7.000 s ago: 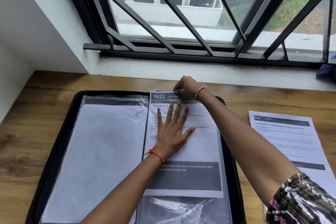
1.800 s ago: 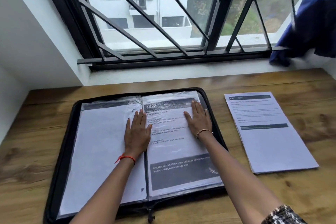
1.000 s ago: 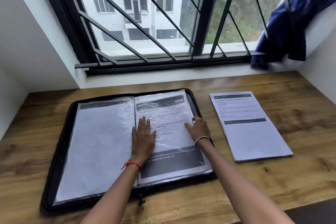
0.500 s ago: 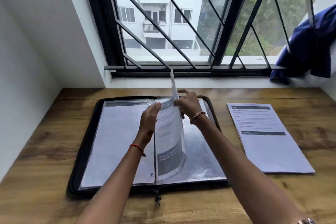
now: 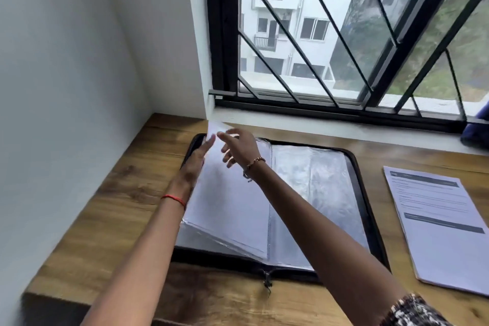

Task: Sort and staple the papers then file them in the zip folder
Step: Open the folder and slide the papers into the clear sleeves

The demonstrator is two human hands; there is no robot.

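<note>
Black zip folder [image 5: 363, 206] flat, spine toward window [image 5: 344, 34]; left hand [image 5: 197, 164] and right hand [image 5: 242, 148] loose-fingered at its tilted sleeve [image 5: 230, 206].

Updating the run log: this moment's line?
filled sleeve: raised, leaning left; left hand: open, at its edge; right hand: open above; zip folder: open; paper stack: outside

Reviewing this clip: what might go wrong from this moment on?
The filled sleeve is half-turned, raised off the zip folder. The left hand and right hand are open with no grip on it, so it may flop back or crease. The paper stack lies outside the folder, and no stapler is in view; it might go in unstapled.
</note>
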